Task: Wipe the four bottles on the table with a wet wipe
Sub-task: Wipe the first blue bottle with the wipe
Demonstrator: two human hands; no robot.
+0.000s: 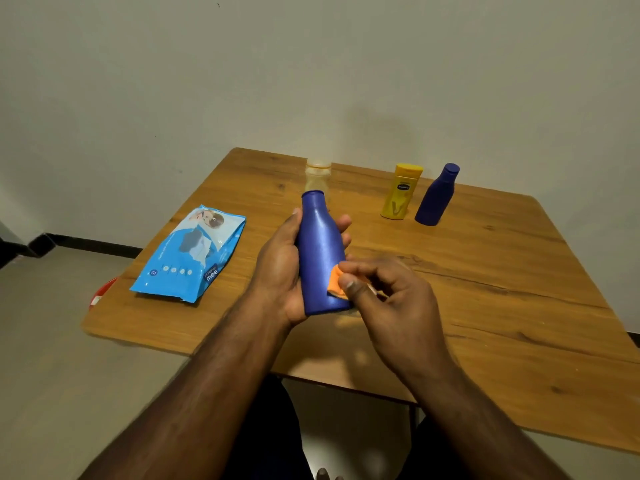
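My left hand (282, 268) grips a tall blue bottle (320, 247) upright above the wooden table (502, 306). My right hand (388, 292) pinches a small orange-looking wipe (335, 282) against the bottle's lower right side. Behind the held bottle stands a clear bottle (318, 176), partly hidden. A yellow bottle (401, 191) and a second blue bottle (437, 195) stand side by side at the back right.
A blue pack of wet wipes (192, 252) lies on the table's left part. A red object (102, 292) shows on the floor beyond the left edge. A pale wall stands close behind the table.
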